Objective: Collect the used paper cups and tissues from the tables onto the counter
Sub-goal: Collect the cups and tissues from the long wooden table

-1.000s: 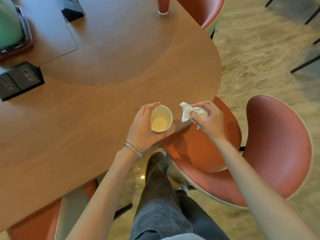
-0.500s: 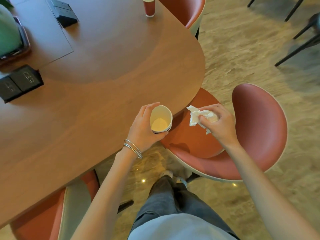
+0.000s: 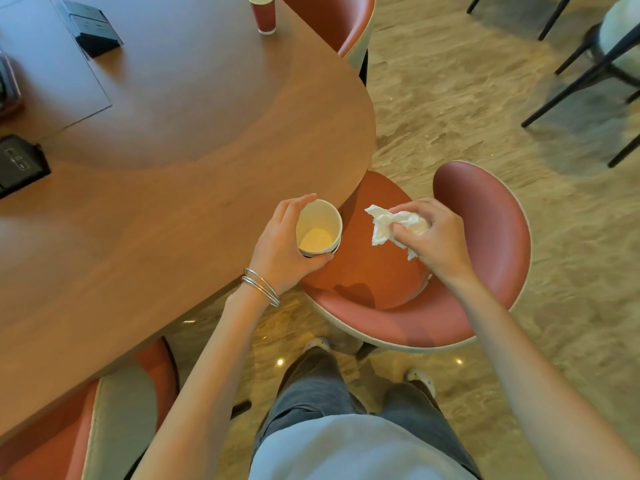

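Near: grey trousers (image 3: 311,393) and pale shirt hem (image 3: 353,452) at 6 o'clock of the view, both forearms reaching up from there.

Left hand (image 3: 282,245): wrapped round the paper cup (image 3: 318,227), holding it. Cup sits at 3 o'clock of the palm, fingers curving over its far side at 12, thumb under it at 5. Cup is upright, mouth toward the camera, pale inside. Thin metal bangles (image 3: 261,287) on that wrist. Cup is seen right over the rim of the wooden table (image 3: 156,209), at the table's 4 o'clock edge; can't tell if it touches the top.

Right hand (image 3: 438,239): fist closed on the crumpled white tissue (image 3: 382,225). Most of the wad is inside the fist, loose end sticks out at 9 o'clock toward the cup, a small corner shows below at 6. Cup and tissue are near each other, not touching. Hand and tissue are over the seat of the red chair (image 3: 485,244), which is tucked at the table edge.

Another red-and-grey chair (image 3: 121,410) at 7 o'clock, half under the table.

Far: red paper cup (image 3: 265,15) upright on the table at 12 o'clock, near a third red chair (image 3: 343,19). Black power boxes (image 3: 95,34) at 11 and 9 o'clock. Dark-legged chairs (image 3: 588,64) at 2 o'clock on the stone floor (image 3: 450,116).
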The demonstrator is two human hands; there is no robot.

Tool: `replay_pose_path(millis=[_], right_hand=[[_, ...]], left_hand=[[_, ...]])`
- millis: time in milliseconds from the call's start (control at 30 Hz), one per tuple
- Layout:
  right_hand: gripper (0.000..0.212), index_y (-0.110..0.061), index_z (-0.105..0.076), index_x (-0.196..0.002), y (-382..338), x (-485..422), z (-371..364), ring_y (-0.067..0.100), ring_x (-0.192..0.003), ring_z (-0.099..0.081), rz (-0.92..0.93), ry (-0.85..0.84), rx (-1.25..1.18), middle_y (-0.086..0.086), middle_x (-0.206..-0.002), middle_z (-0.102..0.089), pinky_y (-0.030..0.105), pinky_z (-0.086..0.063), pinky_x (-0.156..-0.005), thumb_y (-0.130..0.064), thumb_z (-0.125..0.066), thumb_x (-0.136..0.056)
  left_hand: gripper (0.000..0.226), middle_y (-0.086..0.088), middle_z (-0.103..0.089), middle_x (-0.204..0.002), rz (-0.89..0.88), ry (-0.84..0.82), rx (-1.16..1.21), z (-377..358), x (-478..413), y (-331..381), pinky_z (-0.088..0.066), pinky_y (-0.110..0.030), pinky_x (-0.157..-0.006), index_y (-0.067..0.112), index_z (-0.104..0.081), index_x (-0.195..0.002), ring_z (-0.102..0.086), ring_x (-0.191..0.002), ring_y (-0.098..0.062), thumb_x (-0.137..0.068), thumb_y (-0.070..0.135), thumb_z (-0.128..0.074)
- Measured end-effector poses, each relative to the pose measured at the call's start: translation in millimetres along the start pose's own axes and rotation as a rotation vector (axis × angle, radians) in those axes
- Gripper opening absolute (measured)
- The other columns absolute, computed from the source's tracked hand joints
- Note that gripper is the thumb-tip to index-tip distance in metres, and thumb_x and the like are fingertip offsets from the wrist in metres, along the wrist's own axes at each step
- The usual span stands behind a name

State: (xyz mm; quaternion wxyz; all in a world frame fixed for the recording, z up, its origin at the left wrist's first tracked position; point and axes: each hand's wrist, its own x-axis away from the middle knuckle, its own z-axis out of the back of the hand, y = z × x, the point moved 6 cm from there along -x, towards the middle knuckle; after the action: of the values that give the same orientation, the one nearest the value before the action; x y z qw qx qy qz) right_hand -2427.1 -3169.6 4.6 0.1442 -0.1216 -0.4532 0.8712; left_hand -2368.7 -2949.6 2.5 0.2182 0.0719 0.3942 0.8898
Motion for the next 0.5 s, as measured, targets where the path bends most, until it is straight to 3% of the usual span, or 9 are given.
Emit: replay_pose_path(millis=[200, 400, 500], right_hand=[[0.022, -0.024, -0.07, -0.085, 32.6, 4.0, 49.7, 0.003, -0.079, -0.057, 0.037, -0.052, -0.013, -0.004, -0.087, -0.063, 0.008, -0.037, -0.068, -0.01, -0.074, -0.069], [0.021, -0.02, -0.071, -0.087, 83.5, 14.6, 135.9, 0.004, -0.082, -0.057, 0.101, -0.102, 0.023, 0.004, -0.092, -0.064, 0.006, -0.038, -0.07, -0.008, -0.073, -0.069], [0.02, -0.024, -0.07, -0.086, 106.3, 28.6, 177.7, 0.005, -0.08, -0.058, 0.14, -0.128, 0.006, 0.001, -0.088, -0.066, 0.011, -0.04, -0.071, -0.018, -0.068, -0.067]], left_hand=[[0.089, 0.001, -0.045, -0.13, 0.02, 0.036, -0.003, -48.0, 8.8, 42.9, -0.042, -0.029, -0.085, 0.022, -0.04, -0.133, -0.045, -0.111, -0.012, -0.057, 0.027, -0.086], [0.089, 0.001, -0.045, -0.129, 0.076, 0.117, 0.021, -126.1, 37.6, 112.8, -0.04, -0.025, -0.083, 0.022, -0.04, -0.133, -0.043, -0.11, -0.008, -0.058, 0.027, -0.086], [0.089, 0.002, -0.045, -0.129, 0.109, 0.155, 0.03, -161.5, 51.8, 147.3, -0.038, -0.023, -0.082, 0.022, -0.04, -0.133, -0.04, -0.108, -0.004, -0.057, 0.026, -0.086]])
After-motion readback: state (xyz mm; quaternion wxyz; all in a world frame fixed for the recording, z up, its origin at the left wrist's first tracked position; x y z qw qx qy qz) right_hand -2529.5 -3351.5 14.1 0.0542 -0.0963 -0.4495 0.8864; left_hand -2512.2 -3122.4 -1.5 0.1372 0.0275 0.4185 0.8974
